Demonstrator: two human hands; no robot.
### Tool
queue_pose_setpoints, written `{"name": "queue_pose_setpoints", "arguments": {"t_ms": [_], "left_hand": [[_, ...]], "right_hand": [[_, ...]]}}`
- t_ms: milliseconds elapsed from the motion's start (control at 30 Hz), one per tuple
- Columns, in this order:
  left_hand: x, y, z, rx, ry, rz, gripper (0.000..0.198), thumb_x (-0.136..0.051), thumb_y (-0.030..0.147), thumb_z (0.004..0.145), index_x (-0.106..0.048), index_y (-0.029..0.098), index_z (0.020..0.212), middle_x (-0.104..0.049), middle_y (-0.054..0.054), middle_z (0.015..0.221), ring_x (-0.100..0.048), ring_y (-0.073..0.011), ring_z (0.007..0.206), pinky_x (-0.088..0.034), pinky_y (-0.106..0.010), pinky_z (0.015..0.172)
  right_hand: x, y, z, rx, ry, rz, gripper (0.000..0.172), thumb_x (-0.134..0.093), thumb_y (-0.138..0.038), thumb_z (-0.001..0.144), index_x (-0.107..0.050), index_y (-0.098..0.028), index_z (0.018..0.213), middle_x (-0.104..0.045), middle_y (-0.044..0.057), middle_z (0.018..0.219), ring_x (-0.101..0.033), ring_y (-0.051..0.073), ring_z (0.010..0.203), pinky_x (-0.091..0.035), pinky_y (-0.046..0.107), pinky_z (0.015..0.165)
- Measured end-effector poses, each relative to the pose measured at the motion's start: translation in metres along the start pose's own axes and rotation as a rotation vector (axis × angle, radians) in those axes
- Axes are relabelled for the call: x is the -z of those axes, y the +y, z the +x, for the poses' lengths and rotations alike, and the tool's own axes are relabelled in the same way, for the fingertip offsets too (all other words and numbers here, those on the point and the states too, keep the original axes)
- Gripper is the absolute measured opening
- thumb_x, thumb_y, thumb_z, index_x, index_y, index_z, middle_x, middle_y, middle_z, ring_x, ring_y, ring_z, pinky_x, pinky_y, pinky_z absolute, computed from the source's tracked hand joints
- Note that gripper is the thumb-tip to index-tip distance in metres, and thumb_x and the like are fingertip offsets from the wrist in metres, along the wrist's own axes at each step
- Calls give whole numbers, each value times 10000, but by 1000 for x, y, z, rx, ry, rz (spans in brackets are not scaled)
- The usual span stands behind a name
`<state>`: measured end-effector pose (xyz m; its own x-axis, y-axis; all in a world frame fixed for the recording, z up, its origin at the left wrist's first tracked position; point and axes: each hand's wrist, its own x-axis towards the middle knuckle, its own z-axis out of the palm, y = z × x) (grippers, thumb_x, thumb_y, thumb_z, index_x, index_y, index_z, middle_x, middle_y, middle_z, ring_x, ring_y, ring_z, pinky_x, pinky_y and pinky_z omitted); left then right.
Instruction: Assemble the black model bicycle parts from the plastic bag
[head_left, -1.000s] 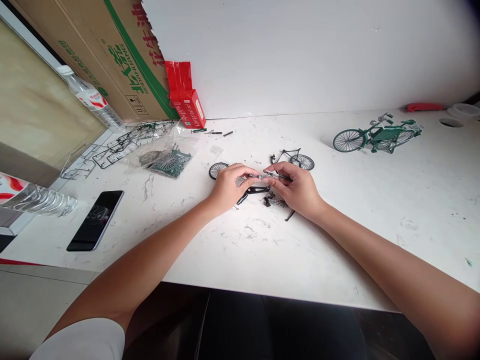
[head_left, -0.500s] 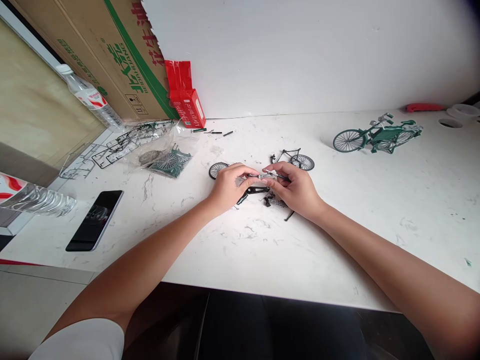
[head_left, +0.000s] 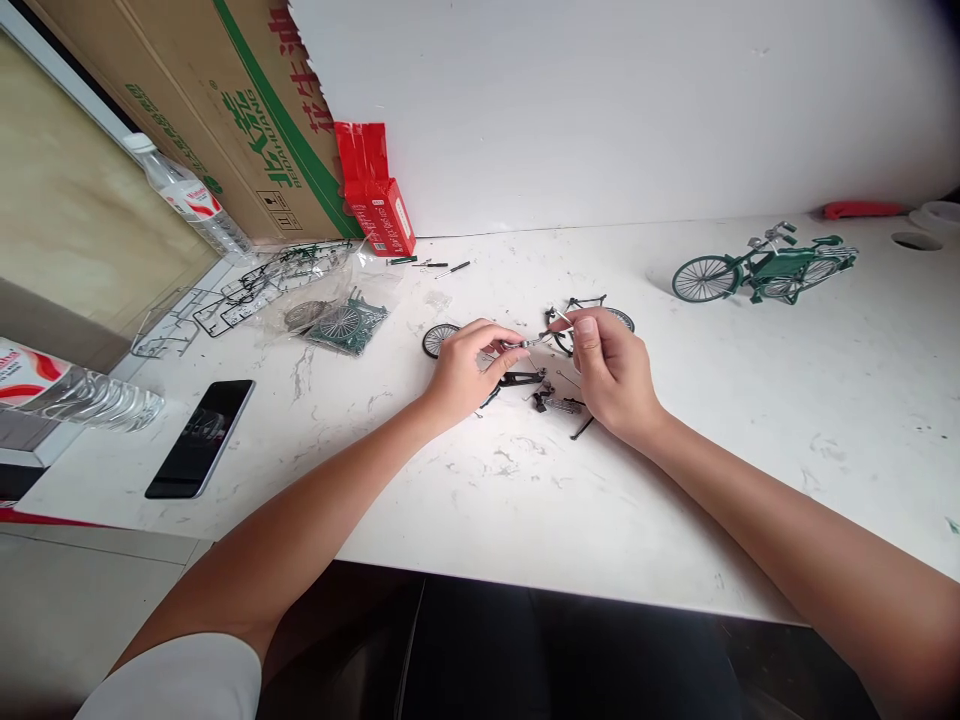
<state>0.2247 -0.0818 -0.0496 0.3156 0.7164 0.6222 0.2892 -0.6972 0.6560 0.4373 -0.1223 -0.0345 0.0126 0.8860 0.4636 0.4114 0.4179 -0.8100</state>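
My left hand [head_left: 469,370] pinches a small silvery model-bicycle part [head_left: 519,344] between thumb and fingertips. To its right, my right hand [head_left: 616,372] is closed, with a thin silvery rod [head_left: 561,322] sticking out from its fingers toward the left; its other end is hidden in the palm. A black wheel [head_left: 439,341] lies just beyond my left hand. Partly behind my right hand is a dark model bicycle frame [head_left: 586,302] with a wheel. Under and between both hands are a black part [head_left: 522,378] and a small dark assembly [head_left: 559,401].
A finished-looking green model bicycle [head_left: 766,266] stands at right. Left are a phone [head_left: 201,438], two water bottles [head_left: 82,388], a plastic bag of parts [head_left: 341,320] and black sprue frames [head_left: 255,285]. Small screwdrivers [head_left: 453,269], a red box [head_left: 381,215] and a carton [head_left: 225,130] stand behind.
My right hand has drawn back to the right from the left hand's fingertips and turned, thumb now on top. The left hand keeps its pinch. The view has shifted slightly.
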Motion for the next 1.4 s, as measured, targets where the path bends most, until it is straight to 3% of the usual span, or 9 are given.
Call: {"name": "queue_pose_setpoints", "arguments": {"t_ms": [100,200,400,633,867,1033,1133,1300,1400], "left_hand": [[0,-1,0,9,27,9,130,-775,328,980,-763,203,1010,-784,-64,995,-728,-172,900,-589,-316,841],[1,1,0,28,57,33,130,-762,335,984,-739,207,987,-774,-60,980,-722,-174,878,-591,-320,836],[2,7,0,82,109,70,104,-728,285,972,-682,210,915,-760,-43,931,-692,-164,847,-567,-304,808],[4,5,1,99,109,54,130,-683,274,975,-644,208,870,-731,-32,874,-673,-156,844,-543,-285,793],[3,4,0,107,109,36,93,-708,264,960,-706,201,892,-780,-37,911,-693,-154,838,-553,-292,804],[2,2,-1,111,95,15,95,-709,266,963,-761,199,922,-817,-56,954,-739,-179,883,-585,-314,819],[2,2,-1,117,86,12,106,-706,276,968,-772,202,930,-821,-58,959,-745,-187,891,-594,-324,824],[2,3,0,118,96,4,94,-713,265,963,-776,204,932,-819,-50,956,-742,-179,881,-595,-314,823],[2,3,0,132,96,3,101,-717,280,964,-774,206,925,-816,-49,949,-742,-183,881,-597,-317,830]], "right_hand": [[-1,-1,2,-7,70,-42,466,-465,-654,1093,-699,-250,1084,-686,78,913,-627,223,789,-490,397,722],[-1,5,6,13,83,-101,440,-548,-653,1061,-721,-256,984,-693,86,972,-641,253,899,-509,412,750],[0,18,10,31,8,-251,325,-644,-554,1028,-739,-265,910,-710,73,938,-606,305,1033,-479,504,972],[-1,23,8,-20,-71,-345,144,-700,-367,948,-789,-259,980,-716,87,899,-549,361,1121,-448,549,1022],[4,15,11,31,3,-264,172,-634,-324,987,-741,-266,1108,-689,96,1074,-624,309,1087,-550,488,925],[26,14,27,23,177,-232,267,-647,-373,1001,-649,-273,1248,-590,118,1354,-674,212,926,-600,406,788],[43,13,37,19,148,-231,257,-666,-470,1007,-678,-265,1160,-668,106,1212,-662,201,822,-573,386,699],[62,4,43,-29,-223,-341,434,-654,-663,991,-736,-247,899,-638,29,665,-533,174,574,-442,359,581],[61,4,42,7,-202,-430,531,-556,-716,1025,-749,-234,917,-642,28,639,-517,172,557,-427,366,629]]}}
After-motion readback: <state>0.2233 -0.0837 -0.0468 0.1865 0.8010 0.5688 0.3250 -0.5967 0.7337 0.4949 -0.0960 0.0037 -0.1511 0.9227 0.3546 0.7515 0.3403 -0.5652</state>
